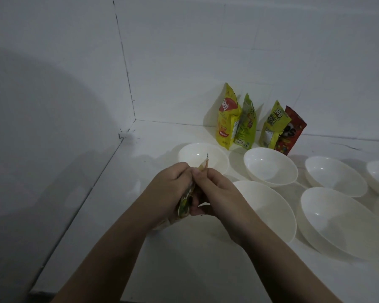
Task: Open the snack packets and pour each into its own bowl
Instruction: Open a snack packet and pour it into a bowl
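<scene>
A: Hands?
B: Your left hand (173,186) and right hand (217,193) are both pinching a small green snack packet (185,204) above the white counter (109,215), near the corner.
A: Bowls?
B: White bowls are sitting right; the nearest bowl (269,206) is lying beside your right wrist. Four packets (245,125) are standing against the wall.

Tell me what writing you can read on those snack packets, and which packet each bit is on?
"Tabati", uncertain: red patch on tall yellow packet.
"360": yellow-green packet.
"...PS", partly hidden: red packet.
Green packet: print too blurred.
Packet gripped by left hand and right hand: nothing legible.
</scene>
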{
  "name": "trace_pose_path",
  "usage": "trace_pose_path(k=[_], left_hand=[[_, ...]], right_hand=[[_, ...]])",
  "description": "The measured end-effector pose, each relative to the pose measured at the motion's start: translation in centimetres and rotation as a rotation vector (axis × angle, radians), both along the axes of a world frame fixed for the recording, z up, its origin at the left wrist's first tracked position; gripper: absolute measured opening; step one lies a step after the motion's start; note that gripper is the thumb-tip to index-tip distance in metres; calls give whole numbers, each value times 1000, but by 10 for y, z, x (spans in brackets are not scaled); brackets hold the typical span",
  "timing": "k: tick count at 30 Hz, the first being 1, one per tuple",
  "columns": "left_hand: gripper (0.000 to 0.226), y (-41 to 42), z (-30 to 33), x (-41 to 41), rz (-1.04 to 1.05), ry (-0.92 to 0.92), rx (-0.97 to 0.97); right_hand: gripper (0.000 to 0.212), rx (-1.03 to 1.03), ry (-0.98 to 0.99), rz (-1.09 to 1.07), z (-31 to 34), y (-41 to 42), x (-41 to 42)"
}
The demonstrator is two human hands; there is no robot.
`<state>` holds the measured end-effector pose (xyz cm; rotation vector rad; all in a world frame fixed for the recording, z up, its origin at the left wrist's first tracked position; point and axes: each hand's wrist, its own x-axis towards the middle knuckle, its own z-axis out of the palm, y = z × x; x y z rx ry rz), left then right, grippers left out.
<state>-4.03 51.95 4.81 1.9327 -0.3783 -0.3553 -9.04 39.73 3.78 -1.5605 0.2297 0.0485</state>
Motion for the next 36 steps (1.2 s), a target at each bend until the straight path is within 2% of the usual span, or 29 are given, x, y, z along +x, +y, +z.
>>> trace_pose_path(k=[5, 12, 16, 22, 25, 31, 36], left_hand=[[30, -2, 4, -3, 40, 99, -102], [36, 5, 2, 0, -92, 110, -75], [33, 8, 4, 0, -116, 115, -89], [47, 10, 2, 2, -27, 105, -91], [41, 13, 2, 3, -39, 110, -97], [31, 15, 2, 7, -84, 4, 44], [34, 14, -2, 8, -50, -214, 49]], right_hand=[[51, -151, -49, -16, 7, -8, 8], [42, -297, -13, 52, 16, -13, 4], [34, -324, -28, 64, 14, -12, 7], [36, -289, -68, 94, 8, -14, 6], [35, -267, -112, 110, 3, -11, 2], [30, -299, -137, 176, 3, -11, -2], [27, -431, -211, 57, 8, -14, -2]])
